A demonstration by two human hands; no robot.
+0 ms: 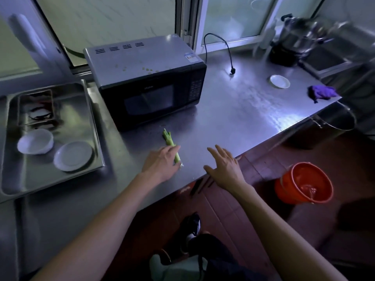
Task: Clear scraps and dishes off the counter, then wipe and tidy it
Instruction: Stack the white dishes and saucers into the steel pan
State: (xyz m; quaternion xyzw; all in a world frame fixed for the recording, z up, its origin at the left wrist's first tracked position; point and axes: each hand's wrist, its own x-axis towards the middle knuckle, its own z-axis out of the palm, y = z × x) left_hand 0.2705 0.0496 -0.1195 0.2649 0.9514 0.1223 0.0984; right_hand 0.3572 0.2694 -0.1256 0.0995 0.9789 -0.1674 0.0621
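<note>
The left hand (162, 161) lies over the green stalk scrap (171, 148) near the tabletop (233, 118) front edge, its grip curling round it, likely to lift it away; the right hand (224, 166) hovers spread, holding nothing; a white saucer (279, 81) and purple cloth (322, 93) wait far right.

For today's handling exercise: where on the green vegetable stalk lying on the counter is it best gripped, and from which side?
Probably the thick pale lower end of the green stalk, taken from above. It lies flat on the steel counter, and the left hand already covers that end; the forked far tip looks thin. A pinch across its width should lift it.
</note>
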